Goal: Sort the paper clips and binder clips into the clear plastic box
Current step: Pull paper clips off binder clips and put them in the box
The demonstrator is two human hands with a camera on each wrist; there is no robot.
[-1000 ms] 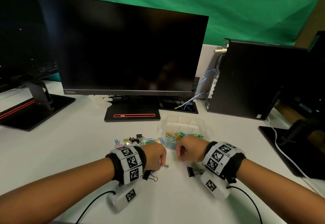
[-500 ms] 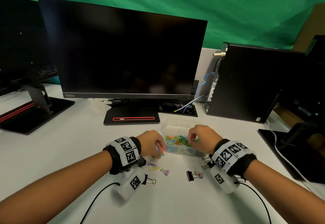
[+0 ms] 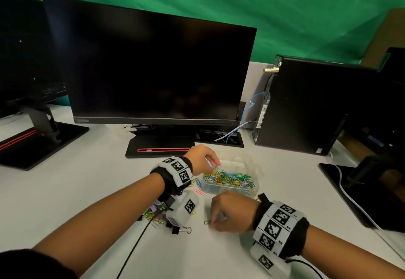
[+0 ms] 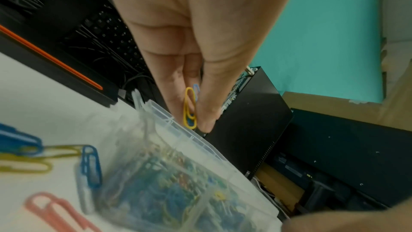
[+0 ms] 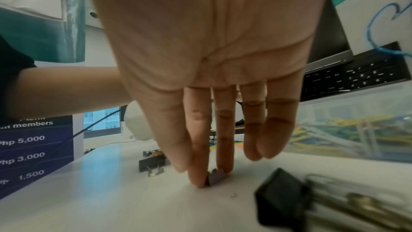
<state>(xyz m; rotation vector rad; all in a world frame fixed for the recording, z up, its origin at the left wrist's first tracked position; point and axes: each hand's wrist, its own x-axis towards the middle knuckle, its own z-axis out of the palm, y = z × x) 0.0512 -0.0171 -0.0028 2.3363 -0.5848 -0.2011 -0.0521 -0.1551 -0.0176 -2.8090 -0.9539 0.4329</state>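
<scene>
The clear plastic box [image 3: 254,170] sits on the white desk, its near compartment heaped with coloured paper clips [image 3: 230,179]. My left hand [image 3: 213,164] hovers over the box's left edge and pinches a yellow paper clip [image 4: 190,110] with a blue one behind it. My right hand [image 3: 215,221] is down on the desk in front of the box, its fingertips [image 5: 198,181] pinching a small purple binder clip [image 5: 215,178]. A black binder clip [image 3: 180,230] lies by my left wrist; another black binder clip [image 5: 283,198] lies close to my right wrist camera.
Loose paper clips [image 3: 156,211] are scattered on the desk under my left wrist, with a pink one [image 3: 199,191] by the box. A monitor [image 3: 153,70] stands behind, a second monitor base [image 3: 41,140] at left, a black computer case [image 3: 306,105] at right.
My left hand rose from the desk to the box's left edge with paper clips. My right hand left the box and dropped to the desk onto the purple binder clip.
</scene>
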